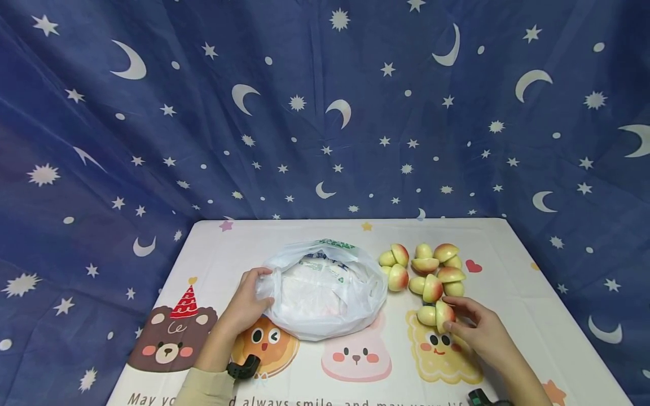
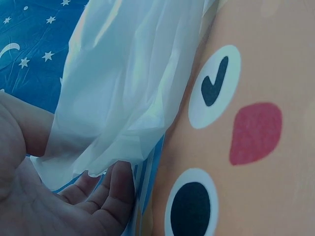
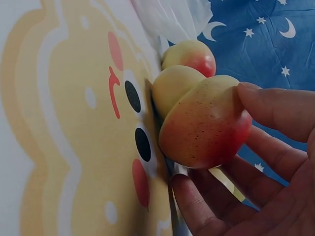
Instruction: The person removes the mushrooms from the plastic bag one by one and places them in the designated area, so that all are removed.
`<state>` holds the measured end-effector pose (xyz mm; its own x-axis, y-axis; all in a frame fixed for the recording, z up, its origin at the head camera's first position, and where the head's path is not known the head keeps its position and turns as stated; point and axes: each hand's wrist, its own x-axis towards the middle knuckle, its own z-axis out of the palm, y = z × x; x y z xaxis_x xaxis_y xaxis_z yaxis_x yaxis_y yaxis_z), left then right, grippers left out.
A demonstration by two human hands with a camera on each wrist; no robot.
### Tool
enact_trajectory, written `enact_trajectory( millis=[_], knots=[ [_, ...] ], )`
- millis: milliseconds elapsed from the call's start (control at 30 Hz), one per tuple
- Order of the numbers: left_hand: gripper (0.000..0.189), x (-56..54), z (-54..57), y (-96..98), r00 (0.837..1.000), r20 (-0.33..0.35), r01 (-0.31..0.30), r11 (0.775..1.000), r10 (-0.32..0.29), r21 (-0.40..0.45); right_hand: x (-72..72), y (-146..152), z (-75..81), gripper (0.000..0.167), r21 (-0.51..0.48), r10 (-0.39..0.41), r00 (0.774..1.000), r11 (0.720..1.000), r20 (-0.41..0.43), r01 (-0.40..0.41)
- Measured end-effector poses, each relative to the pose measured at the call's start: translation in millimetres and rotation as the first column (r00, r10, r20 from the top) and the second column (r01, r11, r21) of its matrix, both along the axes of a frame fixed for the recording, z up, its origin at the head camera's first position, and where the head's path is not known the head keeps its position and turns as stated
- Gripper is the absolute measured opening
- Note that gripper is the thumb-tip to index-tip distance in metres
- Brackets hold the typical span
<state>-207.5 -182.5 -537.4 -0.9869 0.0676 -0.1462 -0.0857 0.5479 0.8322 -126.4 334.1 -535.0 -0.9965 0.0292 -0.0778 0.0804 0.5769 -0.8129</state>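
An open white plastic bag [image 1: 325, 330] lies in the middle of the table. My left hand [image 1: 247, 303] holds its left rim, with the thumb on one side of the thin film and the fingers on the other in the left wrist view. At the right, my right hand [image 1: 479, 330] grips the red-tinged cap of a yellow-green toy mushroom [image 3: 204, 125] between thumb and fingers. This mushroom is the nearest of the group, close over the tablecloth. Several like it, such as a mushroom [image 1: 432, 288] just behind, lie between the bag and the hand.
Inside the bag is crumpled white plastic [image 1: 315, 290] with green and blue print. A cartoon-printed tablecloth [image 1: 299, 375] covers the table. Behind the table's far edge hangs a dark blue curtain [image 1: 304, 73] with moons and stars.
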Motion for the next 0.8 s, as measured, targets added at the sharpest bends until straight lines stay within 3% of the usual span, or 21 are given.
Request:
enact_trajectory(
  millis=[467,800],
  knots=[
    [0.064,0.7,0.3,-0.5,1.0,-0.011,0.008,1.0,-0.008,0.016,4.2,-3,8.1,0.06,-0.077,0.012,0.999,0.997,-0.036,-0.015],
    [0.064,0.5,-1.4,-1.1,1.0,-0.013,0.006,1.0,-0.006,0.01,5.1,0,11.1,0.058,-0.073,0.015,0.995,0.997,-0.098,-0.022]
  ],
)
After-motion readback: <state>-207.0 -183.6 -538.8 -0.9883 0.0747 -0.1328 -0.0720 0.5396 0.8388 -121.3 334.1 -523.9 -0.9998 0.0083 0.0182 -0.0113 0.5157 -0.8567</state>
